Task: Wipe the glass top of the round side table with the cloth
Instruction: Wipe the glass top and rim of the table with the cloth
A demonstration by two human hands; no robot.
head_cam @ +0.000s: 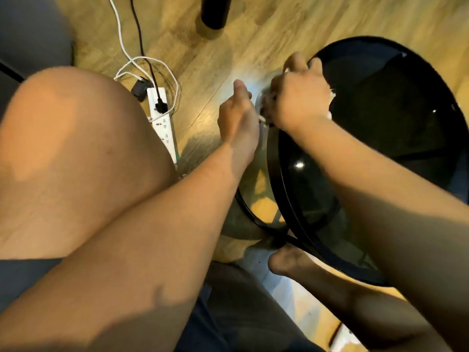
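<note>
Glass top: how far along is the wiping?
Done: cannot tell; the glass top shows reflections, no clear wiped patch. In hand: right hand presses a whitish cloth at its far-left rim; left hand is beside it. Left: seemingly most of the surface.

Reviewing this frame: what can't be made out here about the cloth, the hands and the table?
Head view only:
- Cloth: only white slivers show past the right hand; its size and shape are hidden.
- Left hand: motion-blurred; whether it grips the cloth or the table rim cannot be told.
- Glass top: dark reflections hide any dust or streaks.
- Table legs: mostly hidden under the glass and the forearms.
- Dark post: cut off by the top edge.
</note>
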